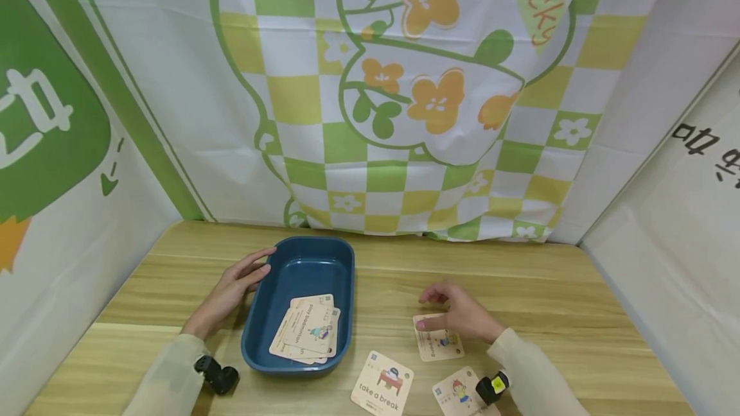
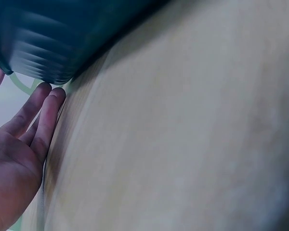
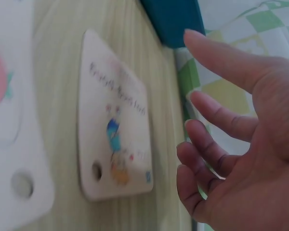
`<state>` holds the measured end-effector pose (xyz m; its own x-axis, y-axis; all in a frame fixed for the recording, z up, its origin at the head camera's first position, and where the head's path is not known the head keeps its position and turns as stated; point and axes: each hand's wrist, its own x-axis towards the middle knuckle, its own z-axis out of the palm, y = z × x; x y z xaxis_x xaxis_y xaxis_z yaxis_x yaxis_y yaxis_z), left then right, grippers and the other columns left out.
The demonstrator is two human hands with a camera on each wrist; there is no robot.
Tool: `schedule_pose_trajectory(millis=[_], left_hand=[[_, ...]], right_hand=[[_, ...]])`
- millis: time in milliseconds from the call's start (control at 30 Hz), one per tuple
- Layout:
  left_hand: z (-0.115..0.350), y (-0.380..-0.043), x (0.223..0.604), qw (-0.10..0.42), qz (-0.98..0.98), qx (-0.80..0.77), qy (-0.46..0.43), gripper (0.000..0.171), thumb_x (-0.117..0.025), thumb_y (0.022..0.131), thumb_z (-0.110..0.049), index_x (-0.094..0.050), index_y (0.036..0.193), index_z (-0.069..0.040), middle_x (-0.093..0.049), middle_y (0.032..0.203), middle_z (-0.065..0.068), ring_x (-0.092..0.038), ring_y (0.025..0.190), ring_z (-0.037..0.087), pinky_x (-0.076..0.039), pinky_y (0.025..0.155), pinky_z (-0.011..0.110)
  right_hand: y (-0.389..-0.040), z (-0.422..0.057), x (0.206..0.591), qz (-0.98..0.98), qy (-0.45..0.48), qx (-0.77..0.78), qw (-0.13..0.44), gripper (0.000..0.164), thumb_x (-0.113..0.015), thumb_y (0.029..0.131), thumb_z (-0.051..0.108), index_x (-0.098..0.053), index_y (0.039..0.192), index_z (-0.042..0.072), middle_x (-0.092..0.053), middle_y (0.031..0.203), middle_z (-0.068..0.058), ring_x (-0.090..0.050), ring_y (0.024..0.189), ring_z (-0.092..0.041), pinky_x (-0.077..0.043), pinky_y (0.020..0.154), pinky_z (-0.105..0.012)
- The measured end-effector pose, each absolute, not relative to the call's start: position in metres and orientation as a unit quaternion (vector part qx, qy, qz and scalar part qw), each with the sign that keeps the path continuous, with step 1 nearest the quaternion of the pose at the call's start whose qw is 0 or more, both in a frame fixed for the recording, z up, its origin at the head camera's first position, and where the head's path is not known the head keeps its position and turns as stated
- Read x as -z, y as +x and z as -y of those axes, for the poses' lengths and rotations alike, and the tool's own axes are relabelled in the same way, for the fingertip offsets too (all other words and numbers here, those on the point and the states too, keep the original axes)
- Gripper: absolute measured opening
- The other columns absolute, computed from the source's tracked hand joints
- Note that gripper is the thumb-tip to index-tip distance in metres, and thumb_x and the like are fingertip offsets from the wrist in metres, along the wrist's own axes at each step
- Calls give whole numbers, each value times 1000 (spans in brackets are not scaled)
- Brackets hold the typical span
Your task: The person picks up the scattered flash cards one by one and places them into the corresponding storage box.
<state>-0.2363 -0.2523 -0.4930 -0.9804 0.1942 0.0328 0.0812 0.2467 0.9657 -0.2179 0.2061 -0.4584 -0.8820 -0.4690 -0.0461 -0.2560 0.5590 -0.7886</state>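
Observation:
Along the left side of the blue tray (image 1: 309, 273), my left hand (image 1: 228, 294) rests with its fingers extended against the rim. Its fingertips touch the tray wall (image 2: 62, 38) in the left wrist view. Several picture cards (image 1: 315, 332) lie overlapped inside the tray's near end; the top one reads "play badminton". My right hand (image 1: 462, 312), loosely bent and holding nothing, hovers over a picture card (image 1: 440, 346) on the table. The right wrist view shows a gap between the fingers and that card (image 3: 115, 134), which has a punched hole and blurred lettering.
A "take a break" card (image 1: 381, 385) lies on the wooden table (image 1: 520, 287) right of the tray. Another card (image 1: 457, 391) sits partly behind the right wrist camera. A checked, flower-printed cloth (image 1: 393, 178) hangs at the back, with white printed panels on both sides.

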Motion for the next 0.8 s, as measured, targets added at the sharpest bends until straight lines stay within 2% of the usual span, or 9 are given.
schedule_pose_trajectory(millis=[133,300,433,700,800], left_hand=[[253,-237,493,46,-790,-605,87,56,-51,108,-36,-40,156,-12,-44,150,22,-54,118,8,-46,93,20],[253,-237,493,45,-792,-603,87,55,-51,108,-37,-41,156,-12,-44,151,22,-54,119,8,-46,93,21],[252,-237,493,46,-791,-604,86,56,-51,108,-37,-41,156,-12,-43,152,21,-53,121,11,-46,93,20],[252,-237,493,47,-791,-605,81,56,-52,107,-37,-41,156,-12,-44,151,22,-51,127,25,-46,93,20],[252,-238,493,46,-791,-605,81,56,-52,107,-37,-41,156,-12,-44,151,22,-52,126,23,-46,93,20]], right_hand=[[-217,-215,462,-887,-220,387,123,55,-94,71,24,-68,112,0,-60,110,-9,-58,106,-29,-47,99,-50],[-213,-224,463,-896,-239,353,125,61,-96,65,26,-67,113,1,-56,110,-8,-56,107,-27,-44,101,-50],[-208,-232,463,-908,-241,320,121,68,-98,61,31,-67,116,4,-54,109,-5,-50,104,-25,-42,97,-50],[-205,-242,464,-931,-242,253,106,81,-100,55,39,-66,121,7,-50,109,-4,-45,105,-25,-39,92,-46],[-204,-243,465,-936,-238,242,96,83,-100,52,40,-66,121,7,-50,109,-4,-45,104,-25,-38,90,-44]])
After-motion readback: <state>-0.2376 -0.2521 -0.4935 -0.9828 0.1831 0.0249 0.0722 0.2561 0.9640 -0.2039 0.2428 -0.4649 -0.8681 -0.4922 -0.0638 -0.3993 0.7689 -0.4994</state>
